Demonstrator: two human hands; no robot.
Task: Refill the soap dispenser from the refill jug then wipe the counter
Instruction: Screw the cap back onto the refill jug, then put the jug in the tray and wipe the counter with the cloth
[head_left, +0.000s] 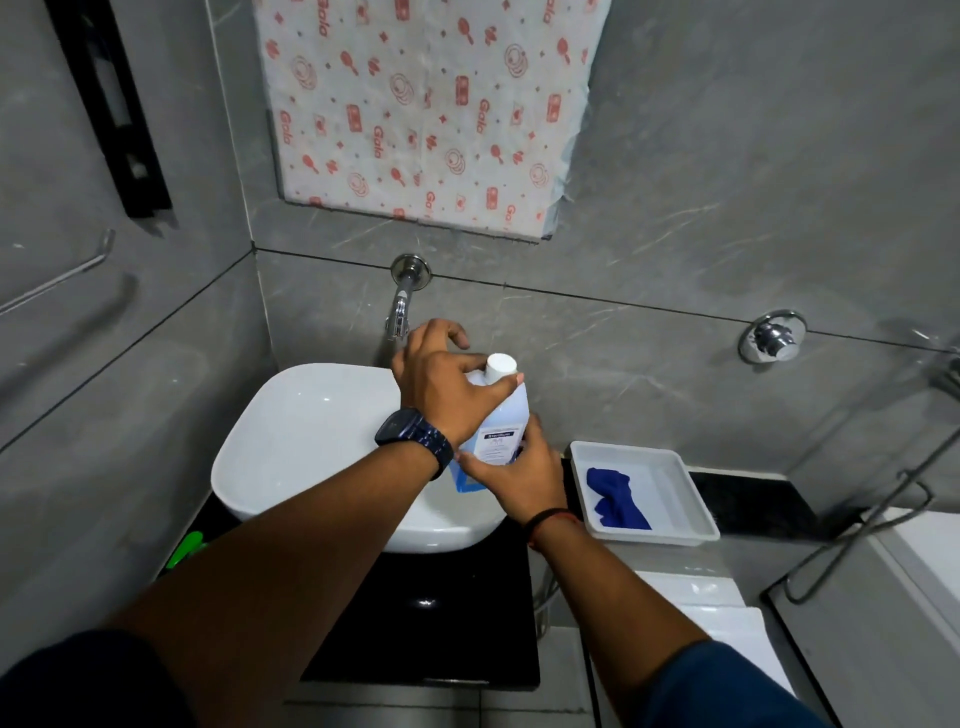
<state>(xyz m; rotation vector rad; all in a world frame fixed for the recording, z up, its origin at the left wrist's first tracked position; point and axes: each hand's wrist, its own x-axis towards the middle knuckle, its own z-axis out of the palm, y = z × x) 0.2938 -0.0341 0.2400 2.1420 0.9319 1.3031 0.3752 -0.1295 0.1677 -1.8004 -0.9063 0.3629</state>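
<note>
A translucent refill jug (501, 415) with pale blue liquid, a white screw cap (501, 368) and a printed label stands at the right rim of the white basin (306, 441). My left hand (447, 384) lies over the jug's shoulder, thumb and forefinger at the base of the cap. My right hand (519, 475) wraps around the jug's lower body from the right. A blue cloth (615, 499) lies crumpled in a white tray (675, 467) on the counter to the right. No soap dispenser is visible.
A chrome tap (400, 306) juts from the wall just behind my left hand. The basin sits on a black counter (441, 623). A green object (184, 553) lies at the counter's left edge. A chrome flush valve (774, 338) is on the right wall.
</note>
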